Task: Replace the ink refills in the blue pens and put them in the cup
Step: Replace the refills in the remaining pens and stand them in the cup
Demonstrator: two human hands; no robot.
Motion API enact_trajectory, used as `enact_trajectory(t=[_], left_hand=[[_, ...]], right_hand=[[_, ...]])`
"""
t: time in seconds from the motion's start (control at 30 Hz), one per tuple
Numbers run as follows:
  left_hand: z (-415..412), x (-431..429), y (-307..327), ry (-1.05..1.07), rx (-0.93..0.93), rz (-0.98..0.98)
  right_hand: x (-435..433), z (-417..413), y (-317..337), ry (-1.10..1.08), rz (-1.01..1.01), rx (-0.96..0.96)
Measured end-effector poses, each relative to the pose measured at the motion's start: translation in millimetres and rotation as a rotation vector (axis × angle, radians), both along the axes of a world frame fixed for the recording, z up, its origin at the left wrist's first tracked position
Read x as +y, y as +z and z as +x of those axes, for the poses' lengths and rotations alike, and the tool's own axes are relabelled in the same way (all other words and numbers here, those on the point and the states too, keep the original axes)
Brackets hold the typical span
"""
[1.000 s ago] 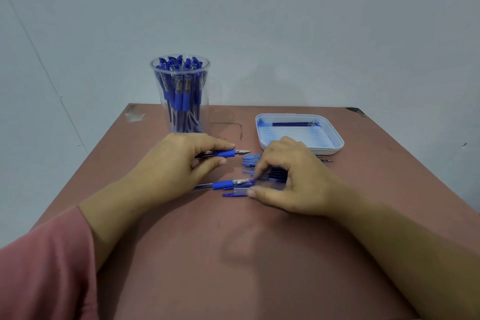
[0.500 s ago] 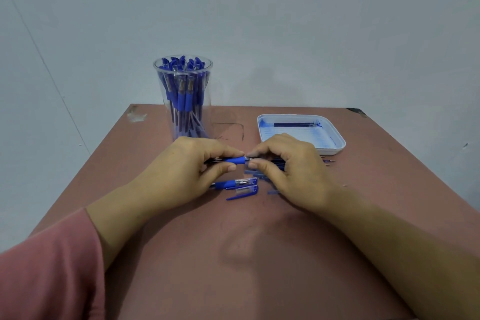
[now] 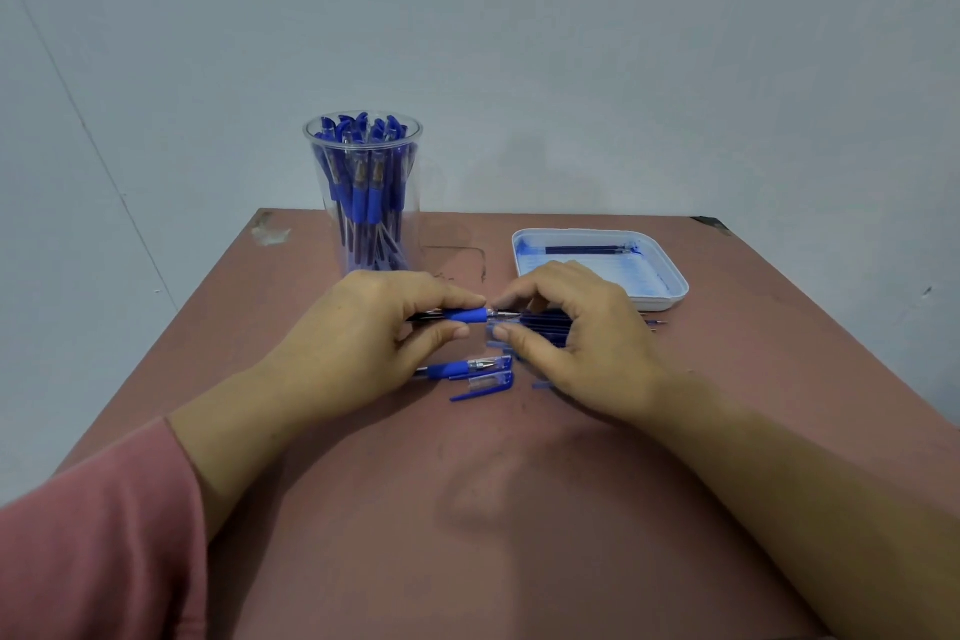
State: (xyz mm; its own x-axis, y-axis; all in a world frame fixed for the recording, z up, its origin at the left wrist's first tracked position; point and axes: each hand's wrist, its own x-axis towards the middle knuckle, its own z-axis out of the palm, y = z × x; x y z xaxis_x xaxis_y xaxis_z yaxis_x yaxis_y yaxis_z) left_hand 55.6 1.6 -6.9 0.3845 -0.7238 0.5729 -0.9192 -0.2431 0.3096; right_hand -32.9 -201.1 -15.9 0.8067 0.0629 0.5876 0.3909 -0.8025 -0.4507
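A blue-gripped clear plastic pen (image 3: 465, 314) is being gripped by the left hand (image 3: 374, 327), its tip end being pinched by the right hand (image 3: 582, 338). Many pens are being held upright in the tall clear plastic cup (image 3: 410, 224). A second uncapped pen (image 3: 457, 368) and a loose blue cap (image 3: 483, 386) are lying on the brown table (image 3: 467, 509), so the task is being judged well advanced but unfinished.

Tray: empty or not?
Not empty. One dark refill lies along the far side of the tray; the rest of its floor is bare, with blue ink smears.

blue pen (image 3: 470, 314) held horizontal, clear cup (image 3: 413, 203) pen-filled
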Motion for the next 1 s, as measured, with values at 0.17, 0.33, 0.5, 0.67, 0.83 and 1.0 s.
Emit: enact_trajectory(t=[0.17, 0.33, 0.5, 0.67, 0.83, 1.0], left_hand=[[0.1, 0.8, 0.7, 0.015, 0.000, 0.011], [0.7, 1.0, -0.5, 0.023, 0.005, 0.034], [0.1, 0.6, 0.3, 0.019, -0.011, 0.039], [0.7, 1.7, -0.6, 0.015, -0.012, 0.037], [0.6, 1.3, -0.3, 0.017, -0.011, 0.042], [1.7, 1.4, -2.2, 0.039, 0.030, 0.051]], right_hand=[[1.4, -1.4, 2.7, -0.011, 0.023, 0.019], [0.4, -1.8, 2.4, -0.002, -0.003, 0.017], [1.4, -2.9, 5.2, -0.023, 0.066, 0.076], [0.3, -3.7, 2.5, -0.001, 0.091, 0.116], [2.9, -4.9, 5.8, -0.011, 0.154, 0.150], [2.1, -2.6, 3.4, 0.010, 0.165, 0.145]])
